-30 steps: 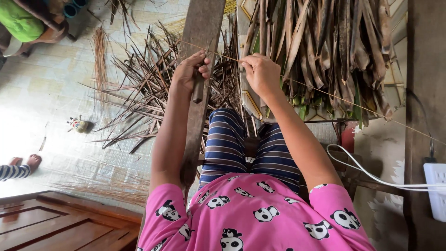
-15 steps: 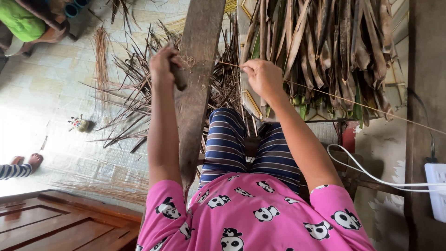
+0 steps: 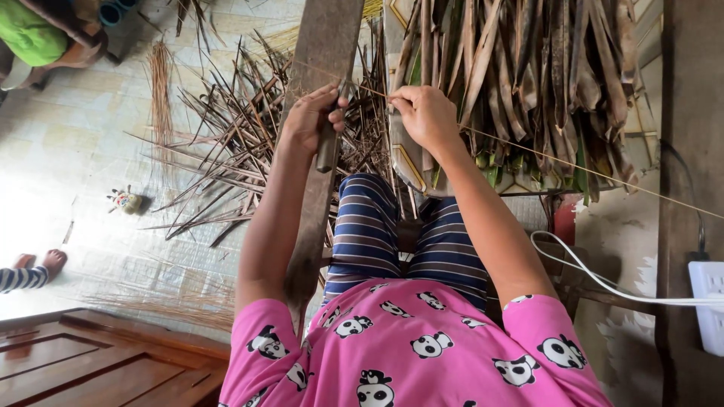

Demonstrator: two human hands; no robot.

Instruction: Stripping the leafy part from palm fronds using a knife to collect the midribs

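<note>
My left hand [image 3: 313,120] grips a small knife with a dark handle [image 3: 326,151], pressed against a long weathered wooden plank [image 3: 320,53] that slopes away from my lap. My right hand [image 3: 424,113] pinches a thin pale leaf rib [image 3: 573,162] that runs from the knife past my right arm toward the right edge. The two hands sit close together, the rib stretched between them. I wear a pink top with a panda pattern and striped blue trousers.
A heap of dry brown leaf strips [image 3: 234,143] lies on the tiled floor left of the plank. A bundle of long leaves [image 3: 528,75] rests ahead on the right. A white cable [image 3: 603,283] and socket [image 3: 707,305] are at right. Another person's foot [image 3: 53,262] shows at left.
My left hand, which had swung up and left along the plank half a second ago, has come back to the right beside my right hand. The right hand has barely moved.
</note>
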